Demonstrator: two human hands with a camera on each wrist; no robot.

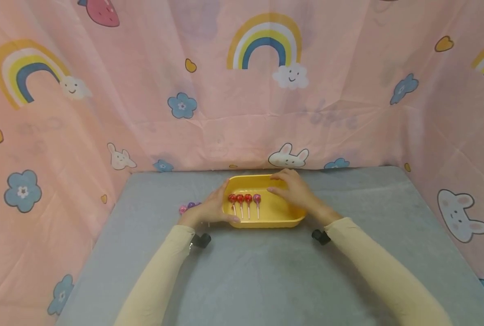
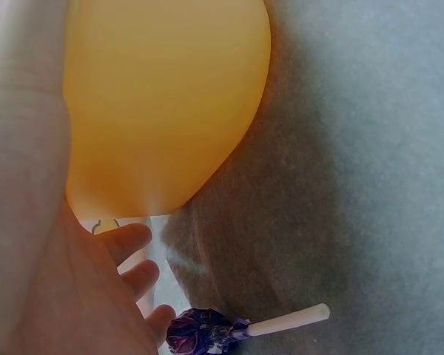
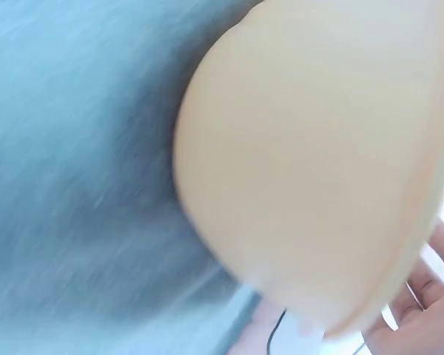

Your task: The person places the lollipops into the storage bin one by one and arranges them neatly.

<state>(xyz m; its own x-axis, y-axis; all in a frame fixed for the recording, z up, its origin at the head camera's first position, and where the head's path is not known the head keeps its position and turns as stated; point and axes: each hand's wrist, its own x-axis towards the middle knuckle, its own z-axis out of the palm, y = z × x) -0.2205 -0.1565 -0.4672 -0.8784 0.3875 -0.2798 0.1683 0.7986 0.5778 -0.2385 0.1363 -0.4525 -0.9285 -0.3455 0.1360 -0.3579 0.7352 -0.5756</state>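
A yellow tray [image 1: 274, 223] sits on the grey table near the back wall. Three red lollipops [image 1: 240, 199] and one purple lollipop [image 1: 257, 199] lie side by side in its left half, sticks toward me. My left hand [image 1: 211, 209] grips the tray's left end, thumb along the front rim and fingers at the far left corner. Over the tray's right end is my right hand [image 1: 295, 190], fingers spread loosely with nothing between them. The right wrist view shows its fingers [image 3: 428, 288] beyond the tray's rim.
More lollipops [image 1: 183, 209], pink and purple, lie left of the tray, partly hidden by my left hand. One purple-wrapped lollipop [image 2: 200, 331] shows close to the left fingertips. A pink patterned cloth [image 1: 209, 136] hangs behind and beside the table [image 1: 258, 280].
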